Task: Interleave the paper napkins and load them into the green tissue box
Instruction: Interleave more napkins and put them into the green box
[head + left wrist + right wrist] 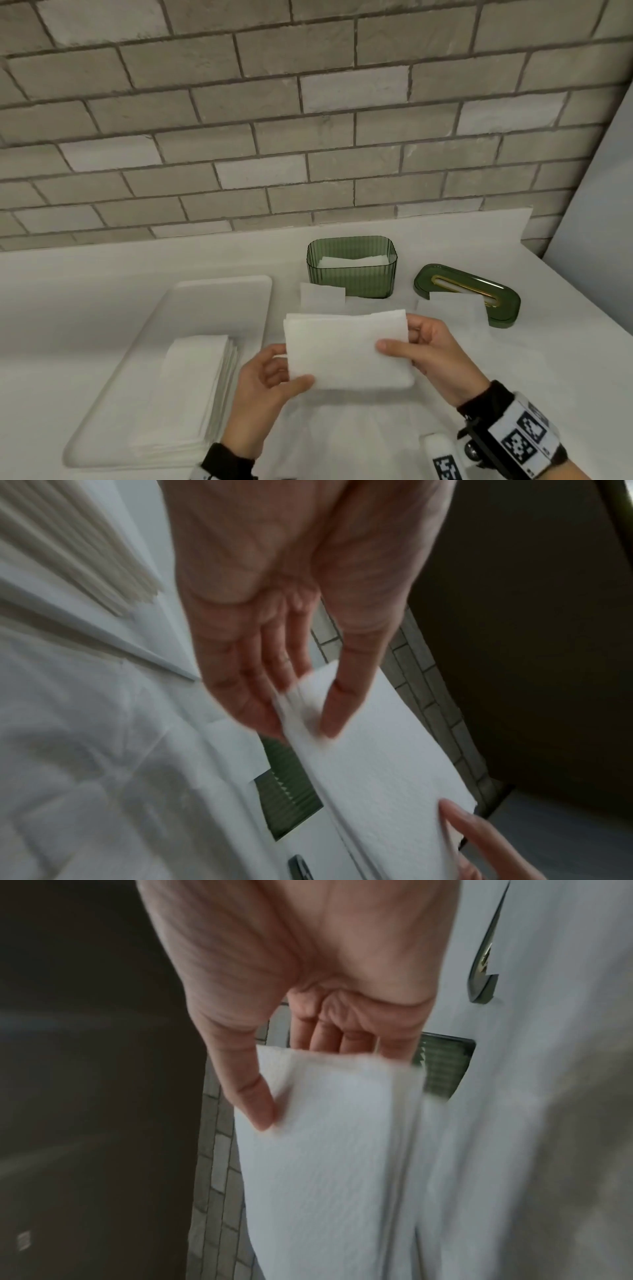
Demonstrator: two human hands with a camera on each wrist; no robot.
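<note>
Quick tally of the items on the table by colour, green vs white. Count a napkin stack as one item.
Green: 2, the tissue box and its lid.
White: 5, the tray, the napkin stack on the tray, the napkin bundle held by the left hand and right hand, and two loose napkins.
Total: 7
</note>
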